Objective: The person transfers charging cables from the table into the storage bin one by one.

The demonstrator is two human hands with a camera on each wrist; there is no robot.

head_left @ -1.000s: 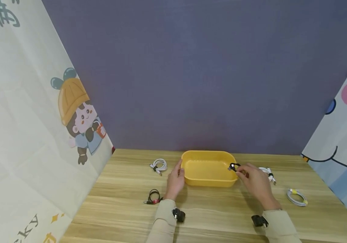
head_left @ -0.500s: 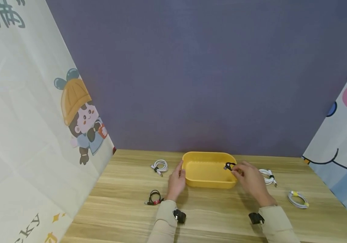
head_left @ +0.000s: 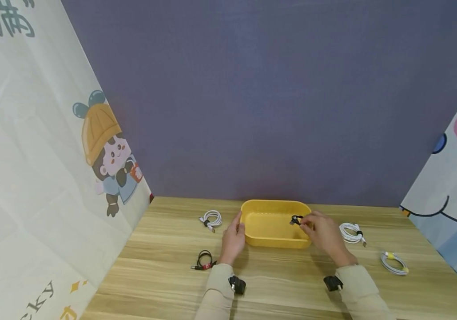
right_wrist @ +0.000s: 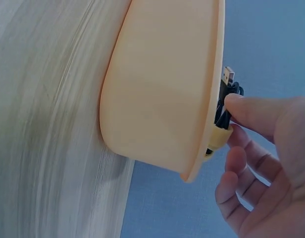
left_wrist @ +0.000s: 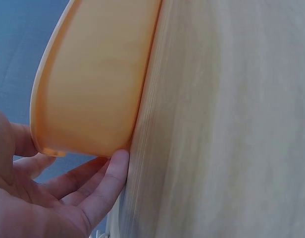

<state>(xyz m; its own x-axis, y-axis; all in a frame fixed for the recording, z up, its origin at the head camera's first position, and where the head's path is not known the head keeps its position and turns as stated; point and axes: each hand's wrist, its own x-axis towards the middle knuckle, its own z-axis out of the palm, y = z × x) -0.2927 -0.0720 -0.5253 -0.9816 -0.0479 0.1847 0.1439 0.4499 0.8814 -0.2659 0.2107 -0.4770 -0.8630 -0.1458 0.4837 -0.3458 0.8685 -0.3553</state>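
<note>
And in it comes: the black USB cable (head_left: 295, 220), pinched in the right hand's (head_left: 326, 234) thumb and fingertips, has moved past the near rim to hang over the yellow plastic bin's (head_left: 278, 242) interior, unreleased. Opposite, the left hand (head_left: 233, 242) steadies the bin with spread fingers; a coiled white cable (head_left: 344, 232) lies just outside the right hand.

2 sleeved arms (head_left: 219, 293) extend from the bottom edge, left hand (head_left: 232, 242) with fingers loosely straight, right hand (head_left: 327, 235) pinching thumb to forefinger.
</note>
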